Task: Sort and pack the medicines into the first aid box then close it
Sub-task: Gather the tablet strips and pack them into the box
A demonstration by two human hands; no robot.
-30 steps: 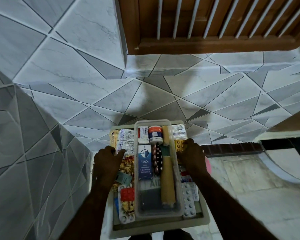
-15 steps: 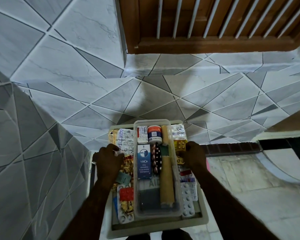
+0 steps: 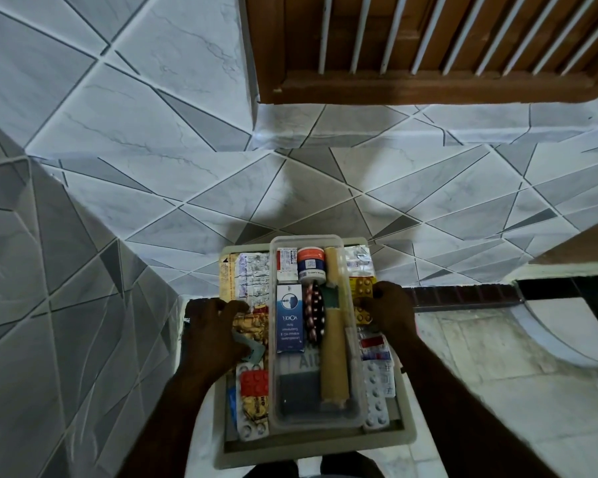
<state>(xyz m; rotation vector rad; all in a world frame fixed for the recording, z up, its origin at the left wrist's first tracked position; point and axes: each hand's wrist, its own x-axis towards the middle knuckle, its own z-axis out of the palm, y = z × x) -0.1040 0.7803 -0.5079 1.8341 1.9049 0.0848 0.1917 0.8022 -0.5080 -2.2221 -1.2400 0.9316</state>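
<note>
1. box (image 3: 311, 453): an open grey first aid box held out in front of the person, level, above a tiled floor; no bench shows beneath it and no lid can be made out.
2. tray (image 3: 316, 417): a clear insert running down the middle of the box, so that bulkier items stay apart from the flat strips on either side.
3. tray contents: a blue carton (image 3: 289, 317), a white tub (image 3: 311, 265) with an orange band, a long tan roll (image 3: 334, 339) and a strip of pink pills (image 3: 314, 313), all lying lengthwise to fit the narrow tray.
4. left side channel: foil blister strips (image 3: 254, 277) at the far end and a red strip (image 3: 253, 382) nearer the person, lying flat and overlapping beside the tray.
5. right side channel: an orange strip (image 3: 364, 286) and white blister packs (image 3: 377, 391), likewise flat.
6. left hand (image 3: 214, 334): resting over the left edge of the box, fingers curled down onto the strips there; whether they pinch a strip or only grip the box cannot be told.
7. right hand (image 3: 390, 310): at the right edge, fingers bent in against the orange strip and the box side; the grip is likewise unclear.
8. judgement: the medicines appear sorted and packed, one hand on each side probably steadies the load, and closing is not yet done.
</note>
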